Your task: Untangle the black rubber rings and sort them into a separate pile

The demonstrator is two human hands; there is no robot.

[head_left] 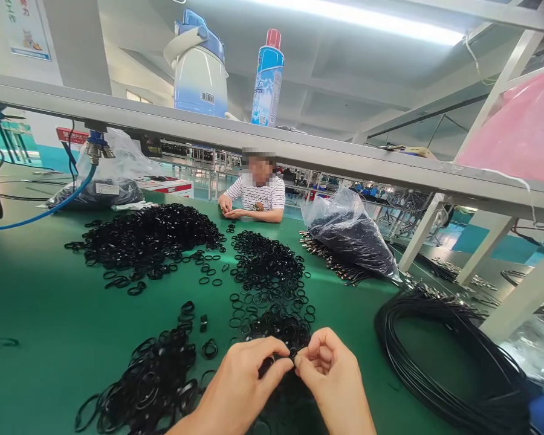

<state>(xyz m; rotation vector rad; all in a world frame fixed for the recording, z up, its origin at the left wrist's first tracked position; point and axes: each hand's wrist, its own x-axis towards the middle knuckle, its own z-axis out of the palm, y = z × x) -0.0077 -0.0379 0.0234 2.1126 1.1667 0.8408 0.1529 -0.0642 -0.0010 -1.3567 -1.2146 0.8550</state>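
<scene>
Pinching one small black rubber ring (294, 352) between both thumbs and forefingers: left hand (240, 386) and right hand (330, 374) meet fingertip to fingertip at near centre, just above the green tabletop (49, 338). Loose ring piles (272, 272) spread beyond, more near left. Coiled black cable (435, 362) lies right. Co-worker in striped shirt (258, 196) sits far side. Shelf holds a blue spray can (267, 78) and white-blue jug (199, 66); their labels are unreadable.

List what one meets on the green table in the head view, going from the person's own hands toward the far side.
The two hands, left and right, pinching a small black ring → middle pile of black rings → the co-worker's hands at the far edge.
</scene>
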